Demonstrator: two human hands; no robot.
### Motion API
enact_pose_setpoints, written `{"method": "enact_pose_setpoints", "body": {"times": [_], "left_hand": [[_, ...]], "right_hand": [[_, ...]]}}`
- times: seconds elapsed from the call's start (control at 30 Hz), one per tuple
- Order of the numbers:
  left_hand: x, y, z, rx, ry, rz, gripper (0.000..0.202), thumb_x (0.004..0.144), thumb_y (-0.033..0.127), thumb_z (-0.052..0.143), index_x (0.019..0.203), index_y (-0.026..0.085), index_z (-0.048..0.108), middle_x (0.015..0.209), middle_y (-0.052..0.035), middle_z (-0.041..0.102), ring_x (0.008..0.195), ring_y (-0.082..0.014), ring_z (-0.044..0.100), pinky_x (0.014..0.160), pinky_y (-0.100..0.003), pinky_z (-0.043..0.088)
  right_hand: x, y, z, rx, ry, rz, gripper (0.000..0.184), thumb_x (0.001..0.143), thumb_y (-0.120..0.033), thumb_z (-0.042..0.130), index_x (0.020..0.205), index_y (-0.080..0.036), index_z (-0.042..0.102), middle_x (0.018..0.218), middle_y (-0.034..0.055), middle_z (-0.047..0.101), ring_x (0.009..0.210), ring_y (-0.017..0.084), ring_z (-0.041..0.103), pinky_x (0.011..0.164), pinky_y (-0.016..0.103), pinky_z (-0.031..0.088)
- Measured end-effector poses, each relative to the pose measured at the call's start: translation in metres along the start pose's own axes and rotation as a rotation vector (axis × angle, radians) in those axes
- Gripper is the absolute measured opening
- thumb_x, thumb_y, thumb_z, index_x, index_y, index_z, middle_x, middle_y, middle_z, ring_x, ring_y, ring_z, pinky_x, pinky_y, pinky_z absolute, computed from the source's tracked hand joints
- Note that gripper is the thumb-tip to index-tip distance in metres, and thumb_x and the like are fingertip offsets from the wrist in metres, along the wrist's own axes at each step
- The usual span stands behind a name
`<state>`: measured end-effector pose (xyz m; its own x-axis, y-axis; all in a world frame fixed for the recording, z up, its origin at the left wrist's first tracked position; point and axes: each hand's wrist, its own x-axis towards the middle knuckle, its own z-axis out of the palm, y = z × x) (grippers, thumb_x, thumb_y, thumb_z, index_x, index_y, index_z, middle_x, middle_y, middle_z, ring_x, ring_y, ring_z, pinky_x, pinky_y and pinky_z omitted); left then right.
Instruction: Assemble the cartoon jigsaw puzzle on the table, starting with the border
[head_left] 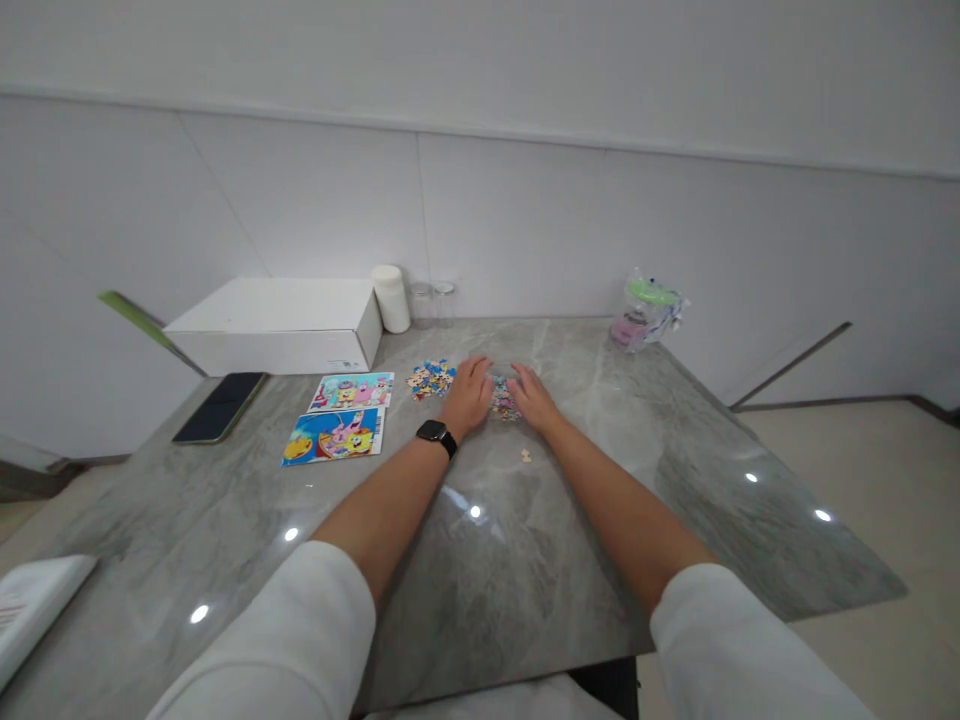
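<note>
Puzzle pile (504, 400) lies between left hand (468, 392) and right hand (535, 398), fingers loosely curved; any grip cannot be told. Left of this pile lies a second pile (430, 379); a careless leftward sweep could mix them.

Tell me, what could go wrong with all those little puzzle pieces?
The pile between the left hand and right hand might get mixed with the other pile, which lies close beside the left hand. Also, one pale piece lies apart, near the right forearm, so a moving arm could brush it away.
</note>
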<state>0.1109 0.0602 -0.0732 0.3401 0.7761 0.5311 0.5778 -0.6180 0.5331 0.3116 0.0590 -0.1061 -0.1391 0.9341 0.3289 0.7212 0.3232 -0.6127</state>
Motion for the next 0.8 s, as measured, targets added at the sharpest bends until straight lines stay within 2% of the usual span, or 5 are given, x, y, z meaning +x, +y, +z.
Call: {"method": "enact_pose_setpoints", "body": {"times": [0.17,0.33,0.6,0.7,0.8], "left_hand": [[-0.055,-0.018,-0.095,-0.046,0.184,-0.03,0.04,0.11,0.036,0.035,0.139,0.019,0.058,0.145,-0.0136,0.059,0.141,-0.0239,0.052,0.126,-0.047,0.037],[-0.113,-0.034,-0.163,0.023,0.336,-0.149,0.038,0.11,0.041,0.039,0.134,0.021,0.06,0.136,-0.0115,0.064,0.133,-0.0264,0.057,0.121,-0.049,0.041],[-0.139,-0.055,-0.163,0.004,0.288,-0.202,0.031,0.104,0.038,0.048,0.125,0.021,0.064,0.127,-0.0112,0.068,0.126,-0.0273,0.061,0.115,-0.048,0.046],[-0.137,-0.058,-0.165,-0.008,0.3,-0.201,0.029,0.104,0.037,0.049,0.121,0.021,0.066,0.124,-0.0105,0.07,0.123,-0.0267,0.063,0.112,-0.046,0.047],[-0.137,-0.057,-0.165,-0.035,0.319,-0.222,0.026,0.103,0.036,0.049,0.117,0.021,0.067,0.122,-0.0096,0.071,0.121,-0.0263,0.064,0.111,-0.045,0.048]], "right_hand": [[-0.012,-0.005,0.009,-0.255,-0.15,-0.112,0.113,0.083,-0.084,0.063,0.166,-0.014,0.033,0.172,0.026,0.03,0.162,0.04,0.025,0.131,0.059,0.023],[0.009,-0.017,0.023,-0.404,-0.158,-0.125,0.103,0.088,-0.081,0.061,0.162,-0.013,0.039,0.169,0.027,0.037,0.158,0.04,0.033,0.129,0.058,0.025],[0.032,-0.027,0.022,-0.346,-0.06,-0.043,0.072,0.101,-0.06,0.052,0.157,-0.015,0.05,0.159,0.0217,0.052,0.15,0.035,0.046,0.126,0.053,0.034],[0.011,-0.023,-0.006,-0.231,0.021,-0.083,0.065,0.107,-0.055,0.037,0.162,-0.022,0.043,0.158,0.0173,0.054,0.148,0.031,0.049,0.126,0.053,0.037],[-0.036,-0.014,-0.043,-0.267,-0.054,-0.236,0.074,0.104,-0.061,0.046,0.167,-0.025,0.035,0.165,0.0155,0.046,0.155,0.032,0.041,0.13,0.056,0.032]]}}
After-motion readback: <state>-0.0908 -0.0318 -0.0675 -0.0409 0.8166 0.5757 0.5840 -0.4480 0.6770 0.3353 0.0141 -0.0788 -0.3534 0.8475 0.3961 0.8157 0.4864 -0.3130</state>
